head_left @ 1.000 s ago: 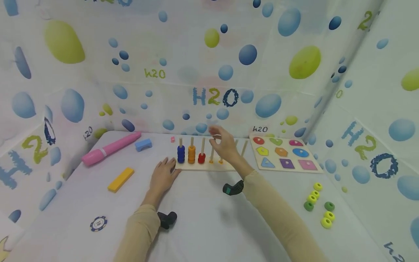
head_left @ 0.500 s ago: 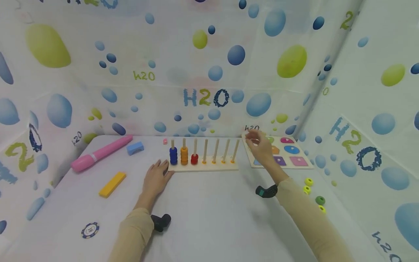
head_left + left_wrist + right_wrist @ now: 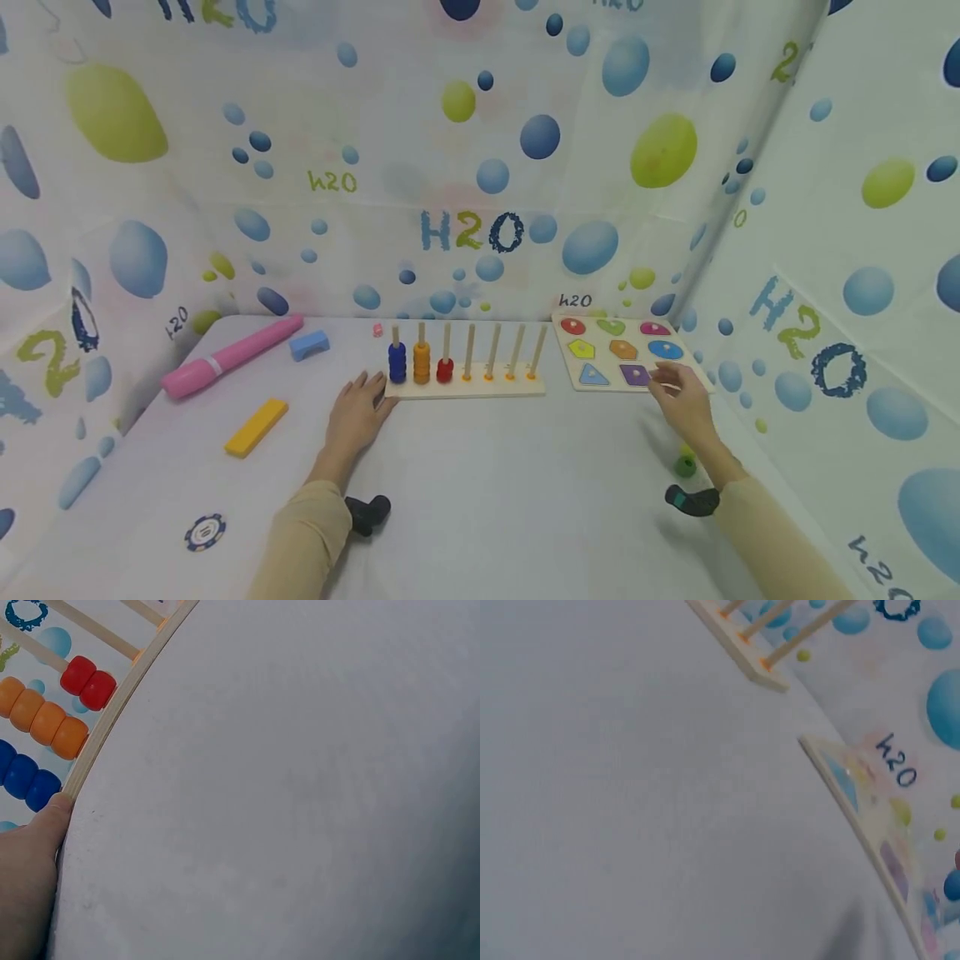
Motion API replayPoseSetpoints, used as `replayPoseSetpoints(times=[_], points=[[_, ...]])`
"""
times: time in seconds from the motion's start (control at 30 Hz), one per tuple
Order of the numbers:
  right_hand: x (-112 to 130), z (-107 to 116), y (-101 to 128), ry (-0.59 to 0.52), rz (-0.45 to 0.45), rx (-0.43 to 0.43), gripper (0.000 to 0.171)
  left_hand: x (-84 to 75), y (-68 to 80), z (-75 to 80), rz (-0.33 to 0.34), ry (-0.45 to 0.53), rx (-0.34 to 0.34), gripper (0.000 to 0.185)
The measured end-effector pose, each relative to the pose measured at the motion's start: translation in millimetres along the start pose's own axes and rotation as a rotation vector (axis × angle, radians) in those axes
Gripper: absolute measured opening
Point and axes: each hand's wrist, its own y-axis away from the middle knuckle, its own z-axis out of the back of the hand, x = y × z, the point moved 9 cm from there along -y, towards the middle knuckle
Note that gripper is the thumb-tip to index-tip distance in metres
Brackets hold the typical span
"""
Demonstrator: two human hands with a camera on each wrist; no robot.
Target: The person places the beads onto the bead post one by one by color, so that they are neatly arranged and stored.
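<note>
stretching wide and bare between the arms, the tabletop (image 3: 510,483) carries the peg rack (image 3: 465,385), its left end touched by the flat left hand (image 3: 354,412); right hand (image 3: 686,400), loosely curled and holding nothing, hovers at the shape puzzle board's (image 3: 600,385) near edge, above a green ring (image 3: 685,467).

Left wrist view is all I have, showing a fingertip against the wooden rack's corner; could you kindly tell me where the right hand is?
Observer: The right hand is far to the right, at the near right corner of the shape puzzle board, with nothing visibly held.
Operator: Thank you. How many pegs stand bare on the rack?
Observer: Four. The rack has seven pegs, and only the three leftmost carry rings.
Operator: Are there any loose rings about?
Observer: Yes, a green ring lies on the table beside the right wrist.
</note>
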Motion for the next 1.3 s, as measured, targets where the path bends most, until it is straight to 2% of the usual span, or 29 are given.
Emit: replayPoseSetpoints(times=[0.2,0.33,0.5,0.63,0.83,1.07,1.3], points=[[-49.1,37.5,29.6,0.097,-0.087,-0.006,0.037,3.4,-1.5,0.9,0.006,-0.003,-0.007,0.058],[-70.7,58.8,44.8,0.163,-0.124,-0.016,0.037,5.5,-2.9,0.3,0.012,-0.008,0.002,0.058],[-88.2,72.6,61.5,0.222,-0.141,0.027,0.037,4.5,-4.3,-1.8,0.012,0.000,0.013,0.058],[-95.4,72.8,69.9,0.250,-0.130,0.092,0.034,2.2,-4.7,-2.1,0.005,0.006,0.011,0.058],[-106.3,63.3,75.9,0.245,-0.205,0.207,0.041,-0.4,-4.4,-1.3,0.004,0.006,0.009,0.057],[-105.8,61.3,76.2,0.263,-0.227,0.241,0.041,-1.5,-3.5,-0.2,0.008,0.011,0.004,0.057],[-107.9,63.4,80.7,0.318,-0.335,0.274,0.047,1.5,-0.8,-2.3,0.016,0.006,0.009,0.058]])
